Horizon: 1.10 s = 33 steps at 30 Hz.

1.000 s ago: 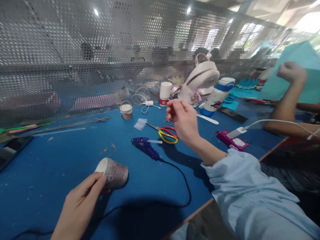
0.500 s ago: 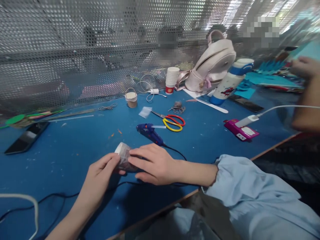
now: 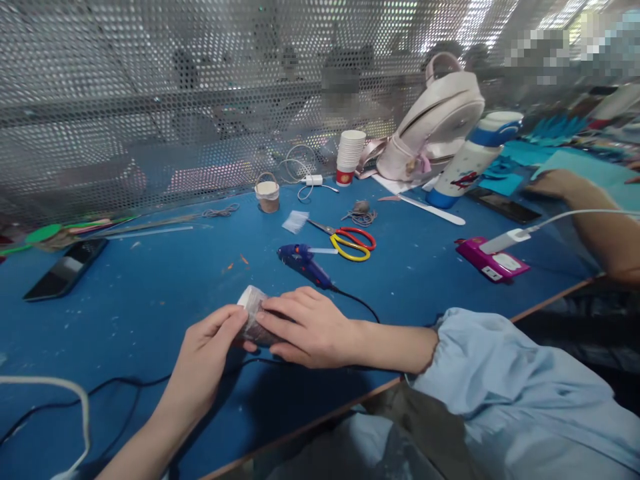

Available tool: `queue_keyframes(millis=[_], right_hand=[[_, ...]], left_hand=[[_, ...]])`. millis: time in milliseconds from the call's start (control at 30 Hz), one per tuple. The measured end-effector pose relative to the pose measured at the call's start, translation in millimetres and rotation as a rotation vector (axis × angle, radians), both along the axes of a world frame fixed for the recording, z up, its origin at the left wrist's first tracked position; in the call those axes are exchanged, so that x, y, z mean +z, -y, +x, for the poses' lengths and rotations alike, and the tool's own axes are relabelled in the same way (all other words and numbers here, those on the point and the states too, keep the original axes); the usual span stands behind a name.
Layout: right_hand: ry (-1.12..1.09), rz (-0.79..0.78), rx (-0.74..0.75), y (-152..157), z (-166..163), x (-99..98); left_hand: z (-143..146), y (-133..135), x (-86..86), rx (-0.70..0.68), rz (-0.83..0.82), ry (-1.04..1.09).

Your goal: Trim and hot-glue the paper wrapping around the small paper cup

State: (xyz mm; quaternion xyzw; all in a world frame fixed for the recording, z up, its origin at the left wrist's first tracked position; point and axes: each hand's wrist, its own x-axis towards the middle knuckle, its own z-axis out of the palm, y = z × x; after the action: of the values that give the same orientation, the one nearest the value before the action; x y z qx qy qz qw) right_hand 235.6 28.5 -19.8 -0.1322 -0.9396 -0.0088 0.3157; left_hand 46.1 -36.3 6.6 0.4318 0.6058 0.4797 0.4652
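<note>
A paper cup wrapped in grey twine (image 3: pixel 254 313) lies on its side on the blue table (image 3: pixel 150 293). My left hand (image 3: pixel 207 360) grips its near side with fingers curled round it. My right hand (image 3: pixel 305 327) lies over the cup's top, fingers pressed on the wrapping. Just behind the cup rests a blue glue gun (image 3: pixel 303 261) with its black cord running past my right wrist.
Red and yellow scissors (image 3: pixel 347 241), a small twine bundle (image 3: pixel 361 213), a small basket cup (image 3: pixel 267 195) and a cup stack (image 3: pixel 349 157) stand farther back. A phone (image 3: pixel 65 268) lies left, a magenta device (image 3: pixel 493 261) right. Another person's arm (image 3: pixel 595 220) rests at far right. A perforated screen (image 3: pixel 200 93) closes the back.
My right hand came down from mid-air onto the cup, which now sits between both hands. The view tilted down and shifted; the neighbour's raised arm lowered to the table.
</note>
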Motion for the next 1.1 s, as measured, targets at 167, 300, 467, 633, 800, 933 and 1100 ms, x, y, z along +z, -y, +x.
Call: queue_keyframes(millis=[167, 300, 467, 633, 800, 933, 1100], right_hand=[[-0.193, -0.139, 0.071, -2, 3, -2.0], [-0.153, -0.061, 0.05, 0, 4, 0.2], [0.045, 0.065, -0.052, 5, 3, 5.4], [-0.035, 0.003, -0.024, 4, 2, 3.2], [-0.071, -0.026, 0.023, 2, 4, -1.5], [-0.004, 0.036, -0.02, 3, 3, -2.1], [-0.161, 0.012, 0.036, 1, 2, -4.7]], left_hand=[[0, 1, 3.4, 0.034, 0.006, 0.041], [2, -1, 6.5, 0.041, -0.012, 0.056], [4, -1, 5.0, 0.048, -0.019, 0.053], [4, 0, 5.1, 0.042, -0.014, 0.034], [3, -1, 6.2, 0.048, -0.011, 0.03], [2, 0, 2.0, 0.045, -0.006, 0.047], [1, 0, 1.7, 0.046, -0.007, 0.045]])
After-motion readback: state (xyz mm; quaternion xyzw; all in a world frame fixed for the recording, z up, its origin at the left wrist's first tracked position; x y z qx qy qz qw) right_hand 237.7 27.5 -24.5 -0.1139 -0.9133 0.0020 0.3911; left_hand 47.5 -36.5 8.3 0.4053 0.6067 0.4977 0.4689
